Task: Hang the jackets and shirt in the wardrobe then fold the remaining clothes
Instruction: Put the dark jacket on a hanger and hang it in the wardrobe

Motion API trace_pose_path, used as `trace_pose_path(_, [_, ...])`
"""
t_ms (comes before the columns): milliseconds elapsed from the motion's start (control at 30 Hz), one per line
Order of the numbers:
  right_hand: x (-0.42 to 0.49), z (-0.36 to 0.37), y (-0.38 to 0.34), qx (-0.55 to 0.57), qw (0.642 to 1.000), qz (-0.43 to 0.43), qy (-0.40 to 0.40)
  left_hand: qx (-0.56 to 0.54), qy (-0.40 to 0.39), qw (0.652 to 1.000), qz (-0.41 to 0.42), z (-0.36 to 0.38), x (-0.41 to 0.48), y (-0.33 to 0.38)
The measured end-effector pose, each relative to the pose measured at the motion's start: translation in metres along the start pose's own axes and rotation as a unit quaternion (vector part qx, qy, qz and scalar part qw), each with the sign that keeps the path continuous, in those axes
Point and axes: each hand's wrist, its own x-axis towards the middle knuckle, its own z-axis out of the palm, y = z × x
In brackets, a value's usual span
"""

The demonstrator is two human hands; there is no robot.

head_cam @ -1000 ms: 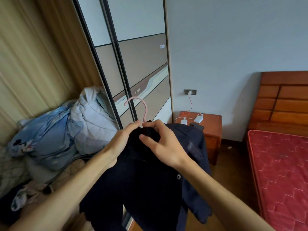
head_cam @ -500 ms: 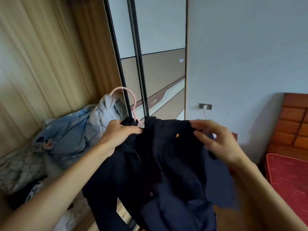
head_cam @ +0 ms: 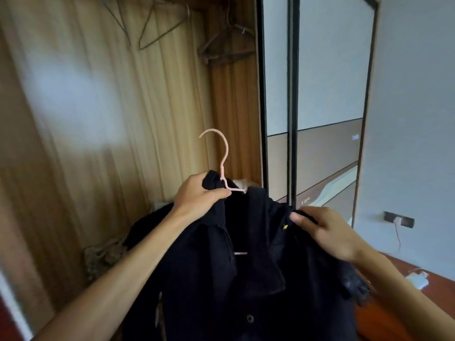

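A dark navy jacket (head_cam: pixel 258 279) hangs on a pink hanger (head_cam: pixel 222 158), raised in front of the open wardrobe. My left hand (head_cam: pixel 197 195) grips the collar and the hanger's neck together, with the pink hook standing up above it. My right hand (head_cam: pixel 327 232) pinches the jacket's right shoulder. The hanger's lower bar shows as a short pink strip inside the jacket. Several empty wire hangers (head_cam: pixel 157 28) hang from the rail at the wardrobe's top.
The wardrobe's wooden back panel (head_cam: pixel 98 119) fills the left. Its sliding door (head_cam: pixel 315 94) stands to the right of the opening. A grey wall with a socket and pink cable (head_cam: pixel 398 219) lies further right, over an orange-brown bedside table (head_cam: pixel 438 279) with a white charger.
Both hands have lifted the jacket toward the wardrobe's opening. My view has tilted up, so the rail and wire hangers show and the clothes pile has dropped out of sight.
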Motion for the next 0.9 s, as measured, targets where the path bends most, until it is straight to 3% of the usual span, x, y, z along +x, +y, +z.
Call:
trace_pose_path(133, [0.063,0.014,-0.042,0.153,0.985,0.072,0.028,0.056,0.079,0.991,0.095,-0.047,0.045,-0.009])
trace_pose_path(233, [0.106,0.021,-0.089,0.321,0.939,0.118,0.018,0.167,0.182,0.956,0.157,-0.094,0.083,-0.025])
trace_pose_path(333, [0.147,0.031,-0.133,0.405,0.907,0.118,0.007,0.244,0.319,0.909,0.110,-0.137,0.106,-0.044])
trace_pose_path(400, [0.172,0.040,-0.161,0.449,0.887,0.104,0.000,0.240,0.364,0.897,0.077,-0.156,0.110,-0.051])
trace_pose_path(467, [0.194,0.050,-0.189,0.470,0.878,0.089,-0.017,0.164,0.355,0.918,0.058,-0.172,0.111,-0.048])
trace_pose_path(533, [0.216,0.064,-0.218,0.503,0.859,0.072,-0.064,0.018,0.293,0.956,0.027,-0.183,0.113,-0.036])
trace_pose_path(600, [0.236,0.077,-0.247,0.528,0.842,0.049,-0.101,-0.060,0.238,0.969,0.031,-0.191,0.116,-0.023])
trace_pose_path(700, [0.259,0.097,-0.285,0.540,0.832,0.003,-0.127,-0.061,0.217,0.974,0.034,-0.205,0.124,-0.009])
trace_pose_path(900, [0.295,0.129,-0.348,0.494,0.863,-0.068,-0.079,-0.082,0.282,0.955,0.036,-0.252,0.166,0.000])
